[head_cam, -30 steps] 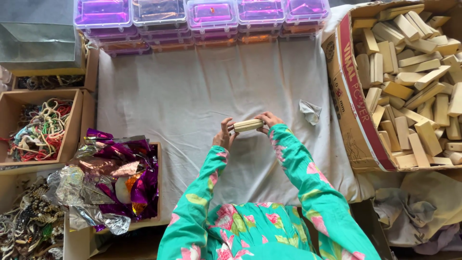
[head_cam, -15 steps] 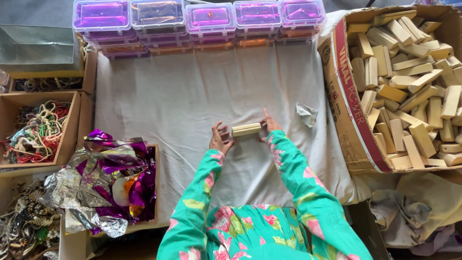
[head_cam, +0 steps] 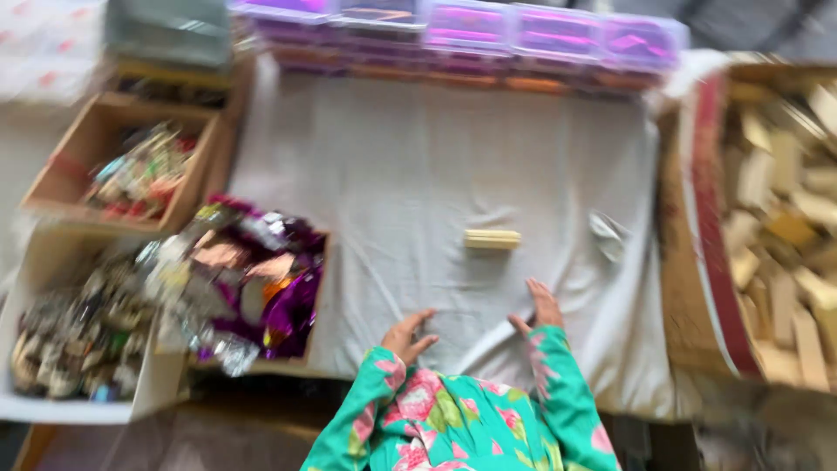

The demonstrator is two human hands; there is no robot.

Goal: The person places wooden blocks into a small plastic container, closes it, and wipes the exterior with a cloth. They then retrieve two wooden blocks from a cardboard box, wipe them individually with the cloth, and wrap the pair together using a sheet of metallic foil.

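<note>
1. The block [head_cam: 492, 238] is seen lying flat on the grey cloth [head_cam: 418, 166], apart from both hands, crosswise to the view.
2. The left hand [head_cam: 406, 335] is rested on the cloth near its front edge, its grip released, nothing held.
3. The right hand [head_cam: 540, 308] is laid open just below the block, grip also released.
4. A box of wooden blocks [head_cam: 776, 218] is set at the right; a box of purple foil [head_cam: 261, 279] at the left.

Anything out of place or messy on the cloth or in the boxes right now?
Little stands out. One small wooden block lies alone on the grey cloth, apart from both hands. A crumpled scrap sits beside it, and shiny wrappers overflow their box at the left.
</note>
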